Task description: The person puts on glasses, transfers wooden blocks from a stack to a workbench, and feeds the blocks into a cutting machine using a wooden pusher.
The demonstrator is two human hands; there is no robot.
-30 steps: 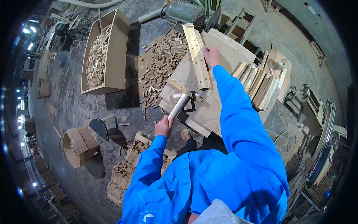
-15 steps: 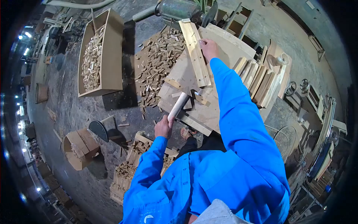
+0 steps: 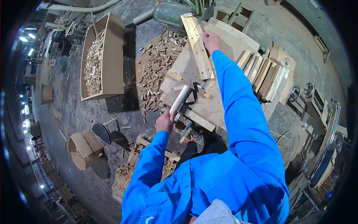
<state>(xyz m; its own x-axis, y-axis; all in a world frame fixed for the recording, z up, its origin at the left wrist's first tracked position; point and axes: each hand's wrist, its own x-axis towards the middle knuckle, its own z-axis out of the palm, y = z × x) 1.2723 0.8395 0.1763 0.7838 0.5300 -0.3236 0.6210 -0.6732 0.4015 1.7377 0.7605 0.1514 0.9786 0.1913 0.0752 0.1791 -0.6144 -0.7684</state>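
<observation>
My left hand (image 3: 164, 122) is closed around the pale wooden handle of a hammer (image 3: 180, 100), near its lower end. The dark hammer head rests low over the workbench (image 3: 169, 86), among small wood pieces (image 3: 204, 93). Farther up, my right hand (image 3: 212, 41) is pinched closed beside the right edge of a long pale wooden board (image 3: 198, 50). Whatever lies between those fingertips is too small to make out. Several small dark holes or marks run along the board, which lies slanted across the bench.
Wooden strips (image 3: 263, 76) lie stacked on the right of the bench, beside a roll of tape (image 3: 286, 62). Offcuts (image 3: 156, 67) cover the floor to the left, near a large box (image 3: 113, 56) of scraps. A round-topped stool (image 3: 101, 133) and a cardboard box (image 3: 85, 148) stand lower left.
The view has shifted slightly, so the bench and boxes sit a little differently in frame. My left hand keeps its hold on the hammer, and my right hand stays beside the board.
</observation>
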